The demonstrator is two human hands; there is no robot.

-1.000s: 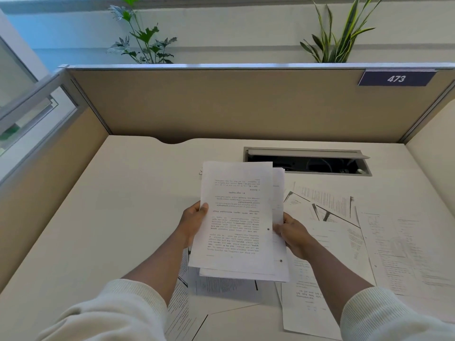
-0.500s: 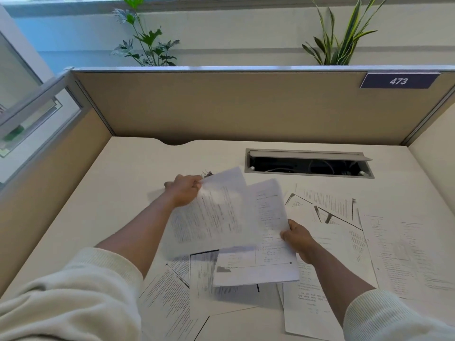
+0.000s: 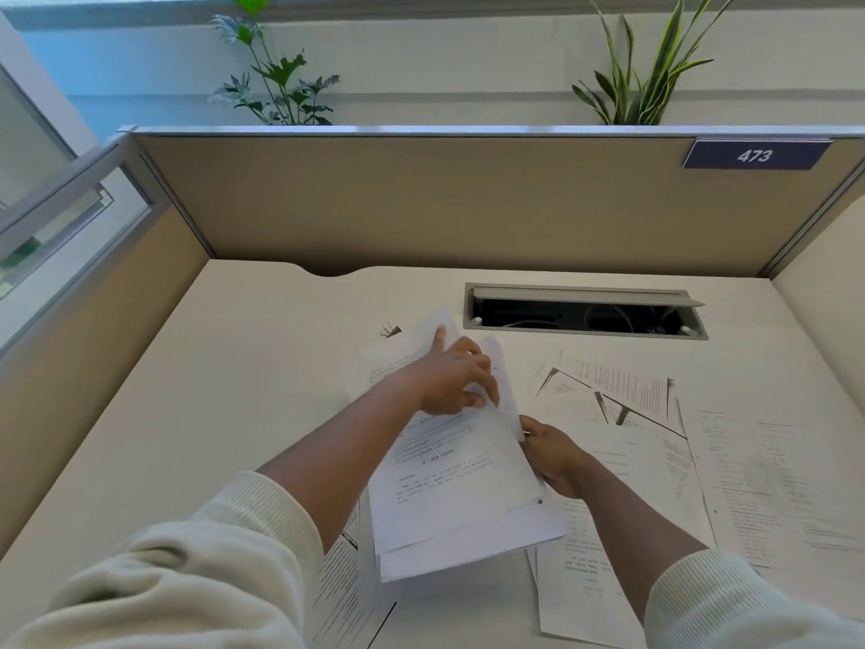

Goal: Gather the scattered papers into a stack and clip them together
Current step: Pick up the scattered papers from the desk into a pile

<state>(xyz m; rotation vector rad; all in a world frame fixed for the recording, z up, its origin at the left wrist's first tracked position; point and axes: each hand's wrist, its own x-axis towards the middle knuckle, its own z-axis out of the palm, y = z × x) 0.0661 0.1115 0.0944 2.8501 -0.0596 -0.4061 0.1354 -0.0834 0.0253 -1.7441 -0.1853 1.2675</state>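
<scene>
Beige partition walls [image 3: 468, 203] enclose a pale desk [image 3: 210, 391], with a dark plate reading 473 [image 3: 754, 155] fixed to the back panel and two potted plants [image 3: 276, 86] rising behind it. Beyond both hands, a long cable slot [image 3: 585, 313] sits in the desk surface with its lid raised. Loose printed papers [image 3: 749, 484] lie spread to the right of the right hand, overlapping one another, and more sheets [image 3: 337, 587] lie under the left forearm. Between the two hands, a partly gathered stack of papers [image 3: 449, 498] is held tilted above the desk, its sheets uneven at the near edge. The right hand [image 3: 552, 456] grips the stack's right edge, fingers curled under and thumb on top. The left hand [image 3: 454, 381] lies over the far end of the stack, with the forefinger stretched out along a blurred sheet and the other fingers bent against the paper; whether it is pinching a sheet cannot be told. Just past the left hand's fingertips and slightly to its left, a small black binder clip [image 3: 391, 330] rests on the desk, apart from the papers. Both arms wear cream ribbed sleeves [image 3: 187, 569].
</scene>
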